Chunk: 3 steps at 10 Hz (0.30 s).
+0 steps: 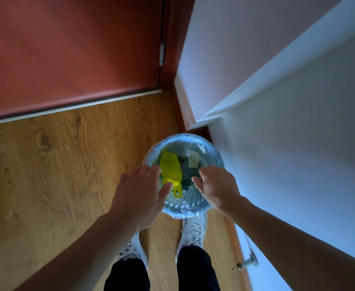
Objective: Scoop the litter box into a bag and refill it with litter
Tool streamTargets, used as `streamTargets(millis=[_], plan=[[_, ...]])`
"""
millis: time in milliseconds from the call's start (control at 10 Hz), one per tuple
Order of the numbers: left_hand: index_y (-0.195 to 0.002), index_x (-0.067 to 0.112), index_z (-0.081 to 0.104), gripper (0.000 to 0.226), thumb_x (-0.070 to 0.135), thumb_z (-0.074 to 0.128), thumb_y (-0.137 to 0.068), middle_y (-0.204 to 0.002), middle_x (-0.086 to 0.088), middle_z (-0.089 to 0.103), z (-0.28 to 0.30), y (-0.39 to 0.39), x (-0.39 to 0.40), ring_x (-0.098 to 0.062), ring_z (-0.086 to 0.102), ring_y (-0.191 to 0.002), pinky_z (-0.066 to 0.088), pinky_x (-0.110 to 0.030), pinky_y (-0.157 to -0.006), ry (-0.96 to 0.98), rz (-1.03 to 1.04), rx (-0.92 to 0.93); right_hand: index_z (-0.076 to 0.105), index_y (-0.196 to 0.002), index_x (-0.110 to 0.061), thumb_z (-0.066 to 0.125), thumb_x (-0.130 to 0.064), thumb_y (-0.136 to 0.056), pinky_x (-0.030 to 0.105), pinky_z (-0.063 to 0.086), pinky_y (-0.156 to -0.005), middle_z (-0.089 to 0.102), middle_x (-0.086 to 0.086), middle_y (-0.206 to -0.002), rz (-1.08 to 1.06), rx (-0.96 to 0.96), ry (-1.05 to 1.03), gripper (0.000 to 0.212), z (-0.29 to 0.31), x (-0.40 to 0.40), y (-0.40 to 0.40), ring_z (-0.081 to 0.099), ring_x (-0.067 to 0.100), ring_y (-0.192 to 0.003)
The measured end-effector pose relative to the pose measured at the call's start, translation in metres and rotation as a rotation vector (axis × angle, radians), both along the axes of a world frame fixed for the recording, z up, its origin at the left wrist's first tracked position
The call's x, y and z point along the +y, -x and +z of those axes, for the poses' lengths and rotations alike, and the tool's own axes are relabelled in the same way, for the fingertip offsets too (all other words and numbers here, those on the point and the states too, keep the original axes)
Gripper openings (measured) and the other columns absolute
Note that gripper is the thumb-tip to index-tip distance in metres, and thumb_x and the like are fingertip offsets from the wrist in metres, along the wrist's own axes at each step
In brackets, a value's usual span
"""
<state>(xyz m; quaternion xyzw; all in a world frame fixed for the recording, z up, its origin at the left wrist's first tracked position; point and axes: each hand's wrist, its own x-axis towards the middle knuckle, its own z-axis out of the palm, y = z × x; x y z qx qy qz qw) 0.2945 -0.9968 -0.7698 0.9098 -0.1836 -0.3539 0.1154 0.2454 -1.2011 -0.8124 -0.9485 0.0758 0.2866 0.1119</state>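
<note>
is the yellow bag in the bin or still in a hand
In the bin: the yellow bag lies inside the lined bin, and both hands above it hold nothing.

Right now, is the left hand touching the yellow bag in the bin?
Cannot tell. In the head view the left hand thumb overlaps the yellow bag inside the bin, but one overhead angle shows neither contact nor gap.

One round lined bin (pixel 195 208) on the floor; inside it one yellow bag (pixel 170 166). Two hands above its rim — left (pixel 139 198), right (pixel 216 187). Two white shoes just beside the bin — left (pixel 130 250), right (pixel 193 232).
</note>
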Motion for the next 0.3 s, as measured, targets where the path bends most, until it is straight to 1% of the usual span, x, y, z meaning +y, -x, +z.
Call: streamTargets(millis=[100, 200, 300], plan=[[-0.136, 0.023, 0.045, 0.054, 0.059, 0.033, -0.098, -0.129, 0.005, 0.057, 0.004, -0.002, -0.002, -0.016, 0.051, -0.122, 0.04, -0.039, -0.105, 0.013, 0.006, 0.001, 0.046, -0.073, -0.02, 0.054, -0.026, -0.096, 0.026, 0.04, -0.059, 0.054, -0.005, -0.067, -0.011, -0.028, 0.049, 0.025, 0.01, 0.001, -0.004, 0.051, 0.019, -0.061], [-0.135, 0.022, 0.046, 0.054, 0.059, 0.034, -0.098, -0.129, 0.004, 0.058, 0.007, -0.004, -0.002, -0.016, 0.051, -0.122, 0.04, -0.04, -0.105, 0.018, 0.014, -0.014, 0.033, -0.06, -0.02, 0.052, 0.004, -0.083, 0.025, 0.03, -0.049, 0.042, -0.005, -0.056, -0.109, -0.049, -0.028, 0.038, 0.019, 0.003, -0.008, 0.037, 0.013, -0.05], [-0.134, 0.021, 0.047, 0.054, 0.059, 0.034, -0.098, -0.128, 0.003, 0.059, 0.009, -0.006, -0.002, -0.017, 0.052, -0.121, 0.04, -0.042, -0.105, 0.002, 0.008, -0.037, 0.057, -0.125, -0.034, 0.064, -0.011, -0.085, 0.046, 0.041, -0.107, 0.052, 0.01, -0.141, 0.001, 0.097, -0.09, 0.046, 0.025, 0.006, -0.009, 0.048, 0.034, -0.129]])
